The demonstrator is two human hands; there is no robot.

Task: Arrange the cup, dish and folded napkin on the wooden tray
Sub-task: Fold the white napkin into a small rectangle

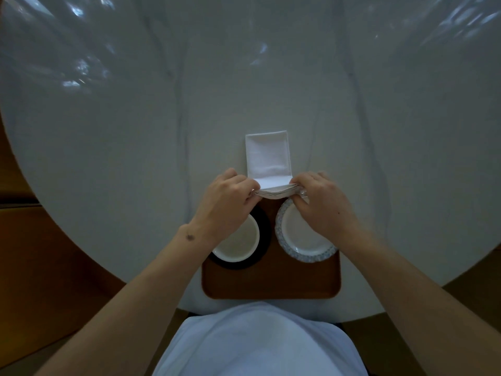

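White folded cloth napkin [268, 158] pinched by left hand [226, 198] and right hand [321, 198]; crease evenly before laying on brown wooden tray [271, 283].

Cup, dish and napkin at my tray

White cup [238, 240] and patterned dish [303, 237] sit side by side on the wooden tray [271, 280]; white folded napkin [268, 158] lies just beyond.

A round white marble-look tabletop [244, 77] with faint grey veins fills most of the view; its far part carries glossy reflections. A brown wooden floor [40, 253] shows past the table's left and right edges. A light blue shirt [260, 343] occupies the near centre.
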